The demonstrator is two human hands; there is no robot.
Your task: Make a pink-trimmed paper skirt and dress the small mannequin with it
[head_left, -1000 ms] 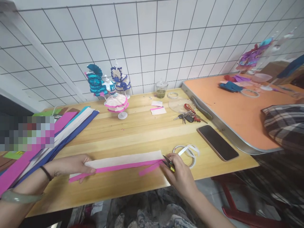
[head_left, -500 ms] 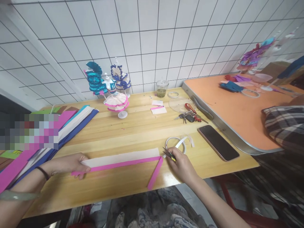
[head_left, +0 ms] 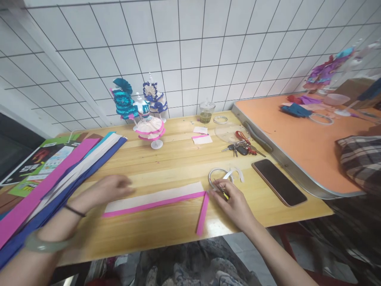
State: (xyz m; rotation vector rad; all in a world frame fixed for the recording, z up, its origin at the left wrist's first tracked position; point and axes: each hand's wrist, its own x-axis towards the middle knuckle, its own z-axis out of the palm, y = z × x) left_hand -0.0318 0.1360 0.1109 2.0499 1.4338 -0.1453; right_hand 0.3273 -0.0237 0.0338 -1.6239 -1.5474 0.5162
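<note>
Your left hand [head_left: 111, 188], blurred and bent, hovered by the near-left end of the strip [head_left: 160, 197]; I couldn't tell whether its fingers pinched anything. Your right hand [head_left: 235, 202] gripped the scissors [head_left: 224, 193] beside the strip's right end, against or very near the tape [head_left: 210, 176]. The strip lay on the table [head_left: 166, 167], white with a pink edge, its pink tail [head_left: 202, 216] angled towards you. With no firm hold visible, a brush of your wrist could have skewed it, and loose tape could have snagged on the blades. Farther out sat the phone [head_left: 279, 182], keys [head_left: 241, 149] and dressed figures [head_left: 149, 126].
</note>
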